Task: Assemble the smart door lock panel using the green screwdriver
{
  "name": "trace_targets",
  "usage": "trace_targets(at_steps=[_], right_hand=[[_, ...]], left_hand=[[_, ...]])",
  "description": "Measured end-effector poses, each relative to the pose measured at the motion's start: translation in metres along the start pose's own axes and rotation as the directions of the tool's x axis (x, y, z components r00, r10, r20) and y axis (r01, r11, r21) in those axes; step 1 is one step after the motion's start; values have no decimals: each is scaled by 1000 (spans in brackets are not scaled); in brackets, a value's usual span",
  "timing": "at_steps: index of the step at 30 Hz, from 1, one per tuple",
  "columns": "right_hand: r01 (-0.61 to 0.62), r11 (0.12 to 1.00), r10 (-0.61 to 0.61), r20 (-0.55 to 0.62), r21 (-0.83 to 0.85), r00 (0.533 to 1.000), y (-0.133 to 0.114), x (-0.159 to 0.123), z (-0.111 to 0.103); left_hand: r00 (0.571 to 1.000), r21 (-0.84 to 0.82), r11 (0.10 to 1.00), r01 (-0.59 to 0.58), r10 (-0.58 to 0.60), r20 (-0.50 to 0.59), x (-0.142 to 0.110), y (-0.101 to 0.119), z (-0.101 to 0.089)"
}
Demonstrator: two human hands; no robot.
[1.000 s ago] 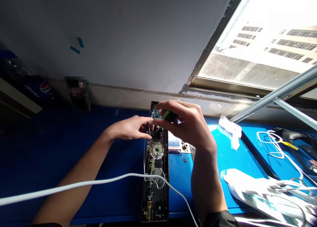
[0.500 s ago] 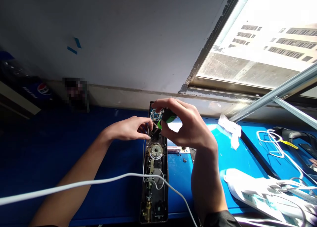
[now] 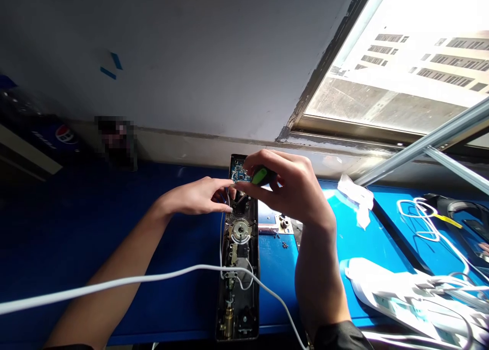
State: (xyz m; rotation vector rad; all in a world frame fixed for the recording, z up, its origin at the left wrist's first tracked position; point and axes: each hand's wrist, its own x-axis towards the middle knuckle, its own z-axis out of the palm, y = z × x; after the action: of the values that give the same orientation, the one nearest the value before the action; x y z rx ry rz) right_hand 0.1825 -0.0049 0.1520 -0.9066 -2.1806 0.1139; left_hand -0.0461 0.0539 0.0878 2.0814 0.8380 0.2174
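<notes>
A long black door lock housing (image 3: 250, 289) lies open on the blue table, with a blue circuit board (image 3: 240, 172) at its far end, a round metal part (image 3: 241, 230) midway and a brass cylinder (image 3: 228, 322) at the near end. My right hand (image 3: 294, 187) is closed around a black and green screwdriver (image 3: 260, 176), tilted over the upper part of the housing; its tip is hard to make out. At the housing's left edge, my left hand (image 3: 202, 196) has thumb and forefinger apart, close to thin wires. The forefinger's tip is near my right thumb.
A white cable (image 3: 153, 278) crosses low over the housing. Right of it lie small dark screws (image 3: 284, 245) and a small plate (image 3: 284, 223). Farther right are a crumpled plastic bag (image 3: 357, 194), a white power strip (image 3: 367, 273) with cables, and a metal frame bar (image 3: 405, 149).
The screwdriver has turned in my right hand, and my right thumb has shifted left toward my left forefinger. My left hand has barely moved. The small plate beside the housing shows more.
</notes>
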Motion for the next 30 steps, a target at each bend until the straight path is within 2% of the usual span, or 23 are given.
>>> trace_targets(at_steps=[5, 10, 15, 21, 27, 30], right_hand=[[28, 993, -34, 48, 118, 998, -1, -1, 0], [2, 1000, -2, -3, 20, 1000, 0, -1, 2], [43, 992, -47, 35, 118, 998, -1, -1, 0], [7, 1000, -7, -4, 10, 1000, 2, -1, 0], [25, 993, -30, 39, 118, 999, 1, 0, -2], [-9, 996, 7, 28, 91, 1000, 1, 0, -1]], left_hand=[[1000, 26, 999, 18, -18, 3, 0, 3, -2], [1000, 7, 1000, 8, -8, 13, 0, 2, -1], [1000, 39, 999, 14, -14, 3, 0, 4, -2], [999, 23, 999, 42, -42, 32, 0, 4, -3], [999, 50, 998, 33, -34, 31, 0, 2, -2], [999, 35, 999, 26, -27, 34, 0, 1, -2]])
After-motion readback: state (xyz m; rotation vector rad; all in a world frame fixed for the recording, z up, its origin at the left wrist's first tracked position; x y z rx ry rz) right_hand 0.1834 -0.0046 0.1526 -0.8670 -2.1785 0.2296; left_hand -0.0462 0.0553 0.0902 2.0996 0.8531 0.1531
